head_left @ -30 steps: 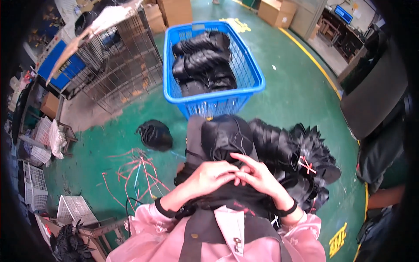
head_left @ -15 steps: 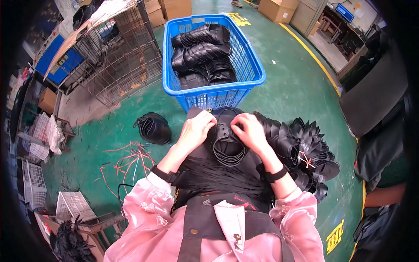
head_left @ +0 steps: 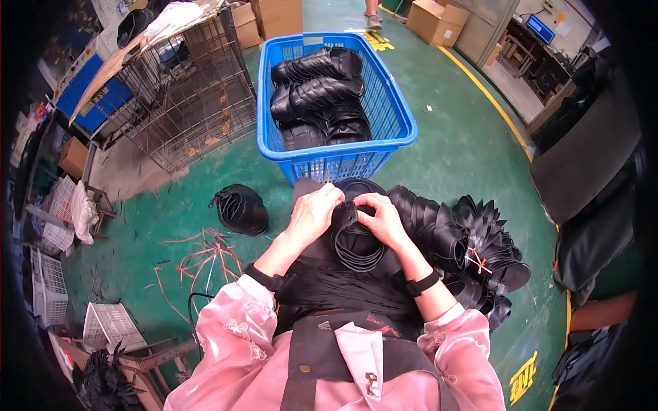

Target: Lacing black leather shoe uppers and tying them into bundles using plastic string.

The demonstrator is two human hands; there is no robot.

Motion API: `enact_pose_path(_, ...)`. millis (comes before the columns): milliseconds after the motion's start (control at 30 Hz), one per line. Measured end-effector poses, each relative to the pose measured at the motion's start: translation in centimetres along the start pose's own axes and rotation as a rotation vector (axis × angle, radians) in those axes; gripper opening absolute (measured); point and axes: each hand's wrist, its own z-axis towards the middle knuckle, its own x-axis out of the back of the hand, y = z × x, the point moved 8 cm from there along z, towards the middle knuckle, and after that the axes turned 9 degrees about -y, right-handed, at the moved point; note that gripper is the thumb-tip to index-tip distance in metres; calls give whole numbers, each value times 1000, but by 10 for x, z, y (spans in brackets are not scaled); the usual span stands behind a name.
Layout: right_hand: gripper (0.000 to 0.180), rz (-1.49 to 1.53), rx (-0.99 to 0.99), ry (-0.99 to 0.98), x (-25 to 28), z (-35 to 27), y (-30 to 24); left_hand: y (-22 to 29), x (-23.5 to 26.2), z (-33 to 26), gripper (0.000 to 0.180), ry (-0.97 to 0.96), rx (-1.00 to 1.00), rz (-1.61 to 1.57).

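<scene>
Rubber boot [head_left: 356, 240], black and ribbed, is lying on the person's lap, just before the blue basket [head_left: 404, 130]. Left hand [head_left: 312, 216] and right hand [head_left: 380, 219] are both pinching its top rim. It looks soft, bendy and light, so the rim seems best to grab.

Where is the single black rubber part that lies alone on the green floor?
In the head view, the lone black rubber part lies on the green floor at the person's left, beside the left hand, below the wire cage and near the blue basket.
</scene>
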Motion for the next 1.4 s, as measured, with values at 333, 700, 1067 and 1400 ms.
enact_pose_path(333,23,-14,19,13,4,5,-3,-2,-9,3,6,2,9,-30)
enact_pose_path(700,19,-49,13,-5,-13,4,1,-18,-25,-27,21,24,264,-320)
enact_pose_path(1067,19,281,15,101,2,-22,2,-5,-29,-15,17,-153,352,-447)
enact_pose_path(1400,63,-15,280,-140,0,-52,-31,-99,29,-32,14,650,360,-1510)
